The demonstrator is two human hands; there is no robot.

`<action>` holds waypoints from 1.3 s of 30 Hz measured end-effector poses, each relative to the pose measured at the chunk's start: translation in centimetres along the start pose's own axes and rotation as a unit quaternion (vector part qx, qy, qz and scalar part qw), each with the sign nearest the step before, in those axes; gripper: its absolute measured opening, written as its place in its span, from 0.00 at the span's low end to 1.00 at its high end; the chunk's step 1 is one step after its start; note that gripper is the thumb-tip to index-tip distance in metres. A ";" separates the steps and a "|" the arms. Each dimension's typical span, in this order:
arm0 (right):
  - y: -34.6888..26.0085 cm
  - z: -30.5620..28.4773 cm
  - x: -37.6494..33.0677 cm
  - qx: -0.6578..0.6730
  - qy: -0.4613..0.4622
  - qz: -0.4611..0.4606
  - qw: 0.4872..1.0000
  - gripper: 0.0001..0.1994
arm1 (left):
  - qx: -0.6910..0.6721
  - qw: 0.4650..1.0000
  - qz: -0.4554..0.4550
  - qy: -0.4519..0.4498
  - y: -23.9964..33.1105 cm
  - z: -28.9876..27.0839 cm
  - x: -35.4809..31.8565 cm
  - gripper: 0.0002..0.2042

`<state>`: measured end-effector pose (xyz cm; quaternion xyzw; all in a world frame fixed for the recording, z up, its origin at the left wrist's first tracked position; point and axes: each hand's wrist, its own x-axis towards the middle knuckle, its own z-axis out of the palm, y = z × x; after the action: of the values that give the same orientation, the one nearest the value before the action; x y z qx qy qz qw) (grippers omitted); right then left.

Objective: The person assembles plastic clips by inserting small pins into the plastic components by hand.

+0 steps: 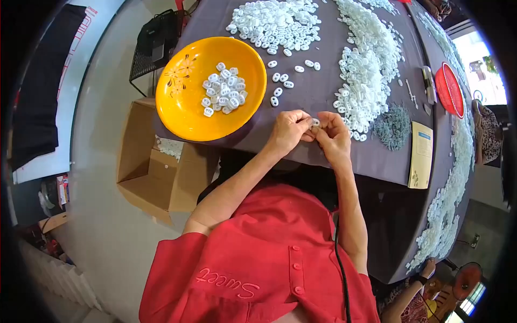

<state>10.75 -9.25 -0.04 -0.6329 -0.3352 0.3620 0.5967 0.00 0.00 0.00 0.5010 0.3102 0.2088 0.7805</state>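
Close to the table's near edge my two hands meet around a small white oval plastic piece point(315, 123) that appears to have holes in it. My left hand point(291, 130) is closed, its thumb and forefinger pinched at the left side of the piece. From the other side my right hand point(335, 141) pinches it too, fingers curled. To the left of my hands stands a yellow bowl point(180, 110) with a flower pattern, holding a small heap of similar white pieces point(224, 91). Several loose pieces point(277, 92) lie between bowl and hands. The fingertips partly hide the held piece.
Large piles of white pieces point(369, 70) cover the grey tablecloth point(318, 94). At right are a grey-green tangled bundle point(392, 128), a yellow booklet point(421, 156) and a red mesh basket point(449, 90). An open cardboard box point(145, 183) stands below left. Another person's hand point(428, 267) reaches in at lower right.
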 end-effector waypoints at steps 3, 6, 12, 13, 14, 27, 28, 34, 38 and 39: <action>-0.4 0.5 -0.5 -0.023 0.010 0.014 1.000 0.14 | -0.002 1.000 -0.011 -0.004 0.1 -0.2 0.0 0.08; -0.2 1.0 -0.6 -0.030 0.036 -0.001 0.999 0.15 | -0.001 1.000 -0.003 -0.006 -0.1 -0.4 0.2 0.07; -1.6 0.9 -0.7 -0.136 0.009 -0.024 0.990 0.20 | -0.018 1.000 0.003 0.018 -0.1 -0.2 0.1 0.07; -1.9 0.9 -0.6 -0.168 0.010 -0.034 0.985 0.20 | -0.017 1.000 0.004 0.016 -0.2 -0.2 0.1 0.07; -2.1 0.9 -0.6 -0.200 0.010 -0.044 0.979 0.20 | -0.017 1.000 0.006 0.014 -0.2 -0.2 0.1 0.06; -2.4 0.6 -0.5 -0.276 -0.001 -0.122 0.953 0.13 | 0.001 0.998 -0.050 -0.025 0.6 -0.6 0.4 0.08; -2.4 0.5 -0.5 -0.274 -0.007 -0.115 0.955 0.13 | -0.006 0.999 -0.046 -0.026 0.6 -0.6 0.4 0.07; -1.9 0.7 -0.4 -0.276 0.004 -0.142 0.951 0.14 | -0.028 0.999 -0.033 -0.018 0.1 -0.4 0.4 0.07; -1.7 0.9 -0.6 -0.267 0.011 -0.142 0.953 0.15 | -0.018 1.000 -0.015 0.007 -0.2 -0.2 0.3 0.07; -1.9 1.0 -0.6 -0.267 0.011 -0.142 0.953 0.15 | -0.018 1.000 -0.015 0.007 -0.3 -0.3 0.3 0.07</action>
<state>9.57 -9.14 1.87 -0.7191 -0.4996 0.1633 0.4546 0.04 0.25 -0.46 0.4807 0.3194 0.2058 0.7903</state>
